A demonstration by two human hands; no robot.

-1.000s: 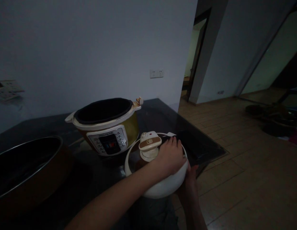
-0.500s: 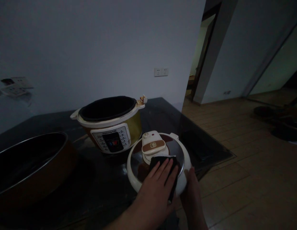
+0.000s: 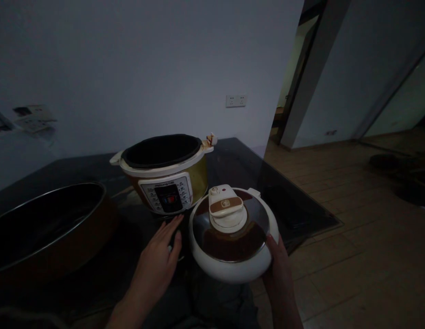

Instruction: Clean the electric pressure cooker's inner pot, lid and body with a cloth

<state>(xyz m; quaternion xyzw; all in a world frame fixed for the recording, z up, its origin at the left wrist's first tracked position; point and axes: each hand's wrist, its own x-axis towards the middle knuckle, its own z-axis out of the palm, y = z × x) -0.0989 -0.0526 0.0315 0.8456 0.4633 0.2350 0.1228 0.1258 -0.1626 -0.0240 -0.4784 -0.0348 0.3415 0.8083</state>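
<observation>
My right hand (image 3: 279, 262) grips the right edge of a round pressure cooker lid (image 3: 229, 269), white-rimmed with a shiny brown top and a raised handle (image 3: 226, 205). The lid is tilted toward me near the table's front. My left hand (image 3: 160, 253) is left of the lid, apart from it, fingers stretched out over the dark tabletop. A small pale edge shows by its thumb; I cannot make out what it belongs to. Behind the lid stands the lidless electric pressure cooker (image 3: 199, 178), with a dark inside and a button panel (image 3: 167, 194).
A large brown pan (image 3: 92, 228) with a dark inside stands at the left. The dark glossy table (image 3: 243, 160) ends on the right above a tiled floor (image 3: 339, 196). A socket plate (image 3: 236, 100) is on the wall behind.
My left hand has left the lid's top and moved left, down beside it. The dark cloth that was under it no longer shows clearly. My right hand keeps the lid, now tilted more toward me.
</observation>
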